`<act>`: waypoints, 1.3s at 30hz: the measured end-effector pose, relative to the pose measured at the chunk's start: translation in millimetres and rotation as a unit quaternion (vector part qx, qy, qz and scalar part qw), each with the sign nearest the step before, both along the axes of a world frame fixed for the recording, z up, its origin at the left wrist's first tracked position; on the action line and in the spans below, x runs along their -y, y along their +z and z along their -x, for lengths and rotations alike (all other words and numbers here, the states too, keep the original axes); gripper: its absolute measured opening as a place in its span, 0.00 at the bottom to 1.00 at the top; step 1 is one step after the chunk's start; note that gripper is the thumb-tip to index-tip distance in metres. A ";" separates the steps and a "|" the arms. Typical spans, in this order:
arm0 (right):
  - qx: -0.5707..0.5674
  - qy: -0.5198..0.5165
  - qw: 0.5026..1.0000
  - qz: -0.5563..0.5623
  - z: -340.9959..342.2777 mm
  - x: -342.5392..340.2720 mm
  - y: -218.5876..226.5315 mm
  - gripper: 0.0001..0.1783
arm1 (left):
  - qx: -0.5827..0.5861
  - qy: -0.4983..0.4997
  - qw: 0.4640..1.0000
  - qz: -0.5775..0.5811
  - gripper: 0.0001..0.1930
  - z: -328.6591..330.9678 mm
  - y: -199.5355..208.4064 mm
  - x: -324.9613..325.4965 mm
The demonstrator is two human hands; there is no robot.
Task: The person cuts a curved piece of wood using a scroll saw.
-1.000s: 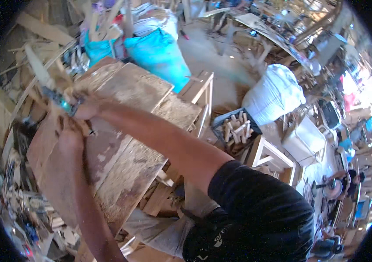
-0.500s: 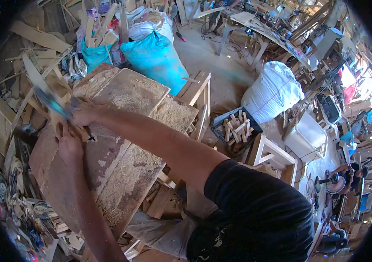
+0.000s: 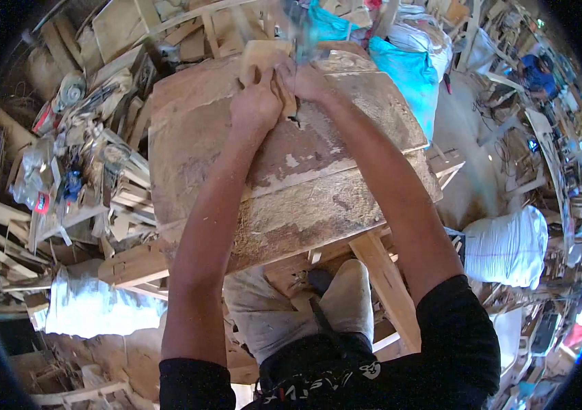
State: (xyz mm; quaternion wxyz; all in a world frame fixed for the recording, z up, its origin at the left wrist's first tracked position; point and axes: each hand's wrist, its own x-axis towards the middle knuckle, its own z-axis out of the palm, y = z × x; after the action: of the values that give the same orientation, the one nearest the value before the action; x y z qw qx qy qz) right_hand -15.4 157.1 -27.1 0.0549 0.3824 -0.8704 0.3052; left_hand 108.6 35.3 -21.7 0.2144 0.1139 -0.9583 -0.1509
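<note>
Wood piece (image 3: 263, 55), pale and flat, sits at the far edge of the worn surface (image 3: 202, 137), between the two hands and partly under their fingers. Its broad end reaches past the left hand (image 3: 256, 106) on the far side, while a narrower strip of it shows in the gap between the hands, pointing toward the near side. The left hand is curled down over the left part of the piece, fingers bent and pinching it. The right hand (image 3: 304, 82) is just beside it on the right, its fingers at the piece's right edge; a blurred teal-grey object (image 3: 304, 34) stands just beyond it, and I cannot tell whether that hand is closed on it. A small dark hole (image 3: 294, 121) lies in the surface near the strip's near end. Sawdust (image 3: 284, 219) covers much of the near boards. On the left are heaped wood scraps (image 3: 130, 191); on the far right, a bright blue sack (image 3: 407, 75), and, nearer on the right, a white sack (image 3: 509, 246).
</note>
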 end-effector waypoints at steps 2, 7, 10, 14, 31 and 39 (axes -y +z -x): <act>-0.043 -0.015 0.997 -0.063 27.5 -6.1 -3.9 0.34 | -0.023 0.001 0.999 0.036 0.26 7.3 9.0 -9.9; 0.036 -0.017 0.998 -0.049 20.8 0.4 -2.3 0.35 | -0.029 -0.005 1.000 0.007 0.25 7.8 5.1 -7.7; 0.031 -0.036 0.997 -0.054 21.8 0.8 2.0 0.35 | -0.055 -0.012 0.998 0.001 0.24 9.0 6.4 -10.6; 0.013 -0.002 0.999 -0.045 10.4 6.7 11.7 0.35 | -0.087 -0.010 0.996 0.031 0.23 7.7 -3.3 1.1; -0.004 0.000 1.000 0.004 18.5 -2.2 -6.8 0.30 | -0.001 -0.021 1.000 0.010 0.24 12.0 10.3 -0.9; -0.003 -0.029 1.000 -0.001 25.2 1.4 0.9 0.30 | -0.022 -0.032 0.999 0.026 0.26 14.4 6.9 -3.4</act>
State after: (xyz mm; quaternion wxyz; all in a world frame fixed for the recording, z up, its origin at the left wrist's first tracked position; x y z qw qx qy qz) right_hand -40.6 155.7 -26.2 0.0664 0.3578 -0.8814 0.3012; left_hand 94.2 38.6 -14.8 0.2333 0.0742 -0.9601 -0.1353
